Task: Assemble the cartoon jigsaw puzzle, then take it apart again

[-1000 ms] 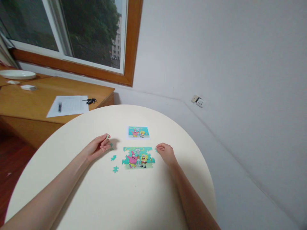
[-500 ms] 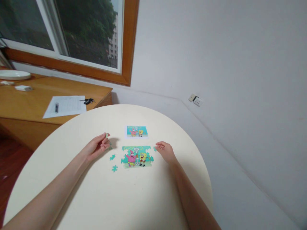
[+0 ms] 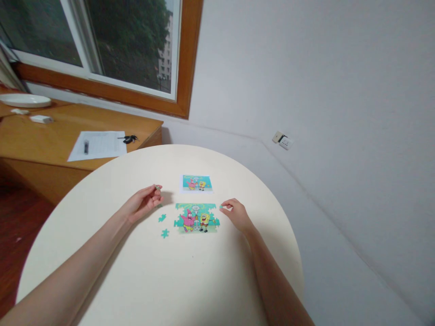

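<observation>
Here on the round cream worktop [image 3: 190,285] lies a partly assembled SpongeBob jigsaw puzzle [image 3: 196,221], flanked by the half-curled left hand [image 3: 144,203] and nearly closed right hand [image 3: 237,215], with a matching printed picture [image 3: 197,183] just beyond. The left pinches one greenish piece [image 3: 157,187], the right a teal piece [image 3: 221,207]; two loose pieces [image 3: 165,233] lie near the puzzle's left edge.

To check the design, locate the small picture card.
In the head view, the small picture card lies on the round table, just beyond the puzzle and right of the left hand.
</observation>
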`<state>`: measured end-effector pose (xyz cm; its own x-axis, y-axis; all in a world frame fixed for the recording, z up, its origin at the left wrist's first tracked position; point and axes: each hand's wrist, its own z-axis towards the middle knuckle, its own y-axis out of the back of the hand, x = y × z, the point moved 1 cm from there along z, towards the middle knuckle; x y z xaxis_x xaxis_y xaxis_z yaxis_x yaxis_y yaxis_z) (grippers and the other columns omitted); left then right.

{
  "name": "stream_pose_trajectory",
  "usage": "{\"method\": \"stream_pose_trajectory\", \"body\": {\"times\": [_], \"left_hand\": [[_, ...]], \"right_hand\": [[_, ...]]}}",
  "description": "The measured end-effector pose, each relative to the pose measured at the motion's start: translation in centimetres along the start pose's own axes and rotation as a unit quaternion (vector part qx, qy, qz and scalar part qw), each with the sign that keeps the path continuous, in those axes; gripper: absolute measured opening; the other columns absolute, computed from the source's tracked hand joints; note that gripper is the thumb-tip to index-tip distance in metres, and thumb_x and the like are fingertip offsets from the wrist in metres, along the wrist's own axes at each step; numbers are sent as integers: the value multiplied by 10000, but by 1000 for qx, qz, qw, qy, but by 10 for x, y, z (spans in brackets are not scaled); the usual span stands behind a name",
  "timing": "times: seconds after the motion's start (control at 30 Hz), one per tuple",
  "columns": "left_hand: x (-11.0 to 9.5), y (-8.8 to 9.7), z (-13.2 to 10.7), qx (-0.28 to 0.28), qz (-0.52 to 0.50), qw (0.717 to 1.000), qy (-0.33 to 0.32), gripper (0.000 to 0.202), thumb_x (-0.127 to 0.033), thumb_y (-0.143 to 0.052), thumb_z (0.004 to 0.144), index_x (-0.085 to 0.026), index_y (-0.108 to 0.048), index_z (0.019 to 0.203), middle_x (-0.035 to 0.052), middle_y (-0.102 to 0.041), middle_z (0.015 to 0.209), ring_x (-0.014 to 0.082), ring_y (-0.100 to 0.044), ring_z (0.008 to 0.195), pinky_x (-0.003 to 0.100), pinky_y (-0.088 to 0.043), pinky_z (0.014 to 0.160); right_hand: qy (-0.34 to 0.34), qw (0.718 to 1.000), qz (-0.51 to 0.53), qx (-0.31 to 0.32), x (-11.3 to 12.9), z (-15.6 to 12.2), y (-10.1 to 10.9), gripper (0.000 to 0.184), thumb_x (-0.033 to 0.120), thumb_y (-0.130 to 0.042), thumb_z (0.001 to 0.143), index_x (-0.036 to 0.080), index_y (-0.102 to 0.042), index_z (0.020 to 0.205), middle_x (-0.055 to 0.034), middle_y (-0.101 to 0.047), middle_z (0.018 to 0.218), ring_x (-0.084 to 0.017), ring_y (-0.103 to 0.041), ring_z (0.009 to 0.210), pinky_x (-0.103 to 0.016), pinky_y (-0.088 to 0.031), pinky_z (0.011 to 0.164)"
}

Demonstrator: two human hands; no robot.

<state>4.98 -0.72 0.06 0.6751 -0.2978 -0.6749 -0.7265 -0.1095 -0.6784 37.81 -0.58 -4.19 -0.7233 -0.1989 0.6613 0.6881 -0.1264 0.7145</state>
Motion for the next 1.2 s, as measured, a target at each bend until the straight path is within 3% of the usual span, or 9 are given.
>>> {"method": "stream_pose_trajectory", "body": {"times": [0.3,0.5,0.73,0.97,1.2], "left_hand": [[2,2,1,9,11,1000,-3,208,28,-459,804,-45,-653,790,128,-685,709,154,-662,626,267,-575,673],[3,5,4,25,23,999,-12,220,69,-491,766,-42,-650,869,142,-705,797,152,-674,662,277,-581,721],[3,5,5,21,37,999,-15,238,76,-507,757,-72,-630,897,118,-706,801,143,-678,639,227,-577,653],[4,7,6,47,32,998,-18,320,64,-510,759,-80,-604,1029,102,-700,814,140,-678,658,229,-573,677],[4,7,6,69,30,997,-20,173,14,-523,786,-92,-606,895,69,-691,722,113,-659,599,238,-569,701]], "right_hand": [[23,1000,-18,-9,-5,1,-3,186,240,-585,716,202,-673,875,-38,-610,834,-156,-573,739,-310,-473,727],[33,999,-28,-28,-8,2,-7,190,267,-534,751,188,-683,839,-62,-626,805,-166,-572,675,-323,-478,684],[42,997,-34,-53,-11,1,-10,298,390,-559,738,166,-683,890,-71,-620,779,-179,-566,679,-331,-477,678],[50,997,-43,-41,-11,2,-8,297,393,-510,772,175,-688,865,-74,-630,765,-170,-562,649,-307,-470,625],[72,995,-42,-58,-11,1,-9,259,356,-494,774,180,-677,824,-57,-623,729,-161,-560,617,-306,-474,615]]}}
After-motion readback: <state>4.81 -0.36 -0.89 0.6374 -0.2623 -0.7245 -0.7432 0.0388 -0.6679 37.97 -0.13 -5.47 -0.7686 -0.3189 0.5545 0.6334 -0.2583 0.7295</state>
